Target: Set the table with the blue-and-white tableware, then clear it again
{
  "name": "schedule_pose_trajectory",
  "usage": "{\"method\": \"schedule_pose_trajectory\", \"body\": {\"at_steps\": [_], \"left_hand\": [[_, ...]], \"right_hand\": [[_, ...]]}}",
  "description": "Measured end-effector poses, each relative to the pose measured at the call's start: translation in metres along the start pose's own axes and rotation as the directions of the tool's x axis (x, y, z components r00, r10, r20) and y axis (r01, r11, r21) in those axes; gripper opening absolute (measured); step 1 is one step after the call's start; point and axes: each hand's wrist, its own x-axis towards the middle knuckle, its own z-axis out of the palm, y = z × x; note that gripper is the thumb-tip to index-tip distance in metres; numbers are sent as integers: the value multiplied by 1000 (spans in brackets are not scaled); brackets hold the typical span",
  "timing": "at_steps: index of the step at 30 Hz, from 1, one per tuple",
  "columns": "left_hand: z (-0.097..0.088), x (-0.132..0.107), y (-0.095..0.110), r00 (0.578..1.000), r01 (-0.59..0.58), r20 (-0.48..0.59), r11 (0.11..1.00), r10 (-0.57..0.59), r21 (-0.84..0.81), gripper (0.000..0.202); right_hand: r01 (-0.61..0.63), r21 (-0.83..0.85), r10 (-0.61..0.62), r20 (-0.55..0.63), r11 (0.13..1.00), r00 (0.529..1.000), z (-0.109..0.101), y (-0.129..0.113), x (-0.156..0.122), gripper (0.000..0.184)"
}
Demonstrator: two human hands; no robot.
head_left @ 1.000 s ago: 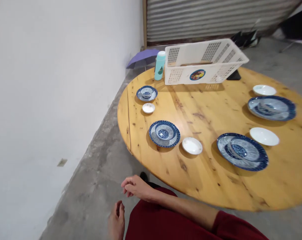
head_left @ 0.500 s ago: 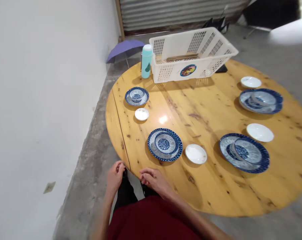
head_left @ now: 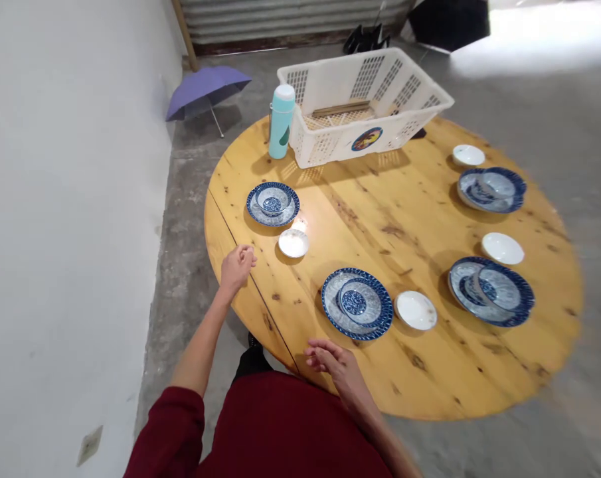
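Note:
Over the left side of the round wooden table [head_left: 380, 232], my left hand [head_left: 237, 267] hovers with its fingers curled in and nothing seen in them. A small white dish [head_left: 293, 243] lies to its right, below a blue-patterned plate [head_left: 273, 220] that carries a matching bowl [head_left: 273, 200]. My right hand [head_left: 334, 364] is at the near edge, fingers loosely stretched and holding nothing. Just above it stands another blue-patterned plate [head_left: 335, 312] bearing a bowl [head_left: 360, 302], with a white dish [head_left: 416, 310] beside it.
Two more plates, the nearer [head_left: 522, 312] and the farther [head_left: 516, 192], hold bowls on the right, each near a white dish. At the back stand a white plastic basket [head_left: 325, 147] containing chopsticks [head_left: 341, 109] and a turquoise bottle [head_left: 281, 126]. A purple umbrella [head_left: 205, 86] rests on the floor.
My left hand has moved forward from the table's edge to over its left side. My right hand is now slightly farther right. The view has shifted, with the table's contents unmoved.

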Motion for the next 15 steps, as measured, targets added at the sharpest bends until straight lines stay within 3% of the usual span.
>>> {"method": "schedule_pose_trajectory", "body": {"at_steps": [3, 7, 15], "left_hand": [[-1, 45, 8, 999, -24, 38, 995, 20, 98, 30], [11, 97, 22, 999, -34, 31, 983, 29, 179, 31], [40, 170, 37, 997, 54, 47, 988, -61, 141, 36]], "right_hand": [[-8, 21, 9, -55, 1000, 998, 7, -2, -2, 57], [-2, 22, 4, -101, 1000, 995, -2, -3, -3, 59], [31, 72, -16, -197, 997, 980, -30, -22, 1, 54]]}}
